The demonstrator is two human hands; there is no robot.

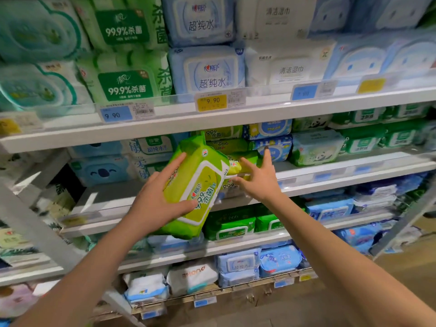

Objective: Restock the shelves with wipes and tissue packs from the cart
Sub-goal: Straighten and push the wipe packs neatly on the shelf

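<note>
Holding a yellow-green wipes pack (200,185), the left hand (155,199) grips it from the left side. The thumb lies across the front, below the white flap. One long finger runs up the left edge, and the other fingers are hidden behind the pack.

The wipes pack is tilted, with its top end leaning up and to the right. It is in the air in front of the second shelf (354,175), not yet lying on it.

Just to the right is the right hand (257,180). It is wide open with its fingers spread apart, and one finger points up. It holds nothing. Its thumb and fingertips reach a small stack of packs (226,145) of the same yellow-green kind, which lies on the second shelf. The thumb looks like it touches the front one, but it is hard to tell for sure.

So the wipes pack sits between the two hands, held by the left one and very near the right one.

Blue dotted packs (276,147) lie right beside the stack, and a panda pack (316,149) lies further right. Behind the left hand is a koala pack (101,172).
</note>
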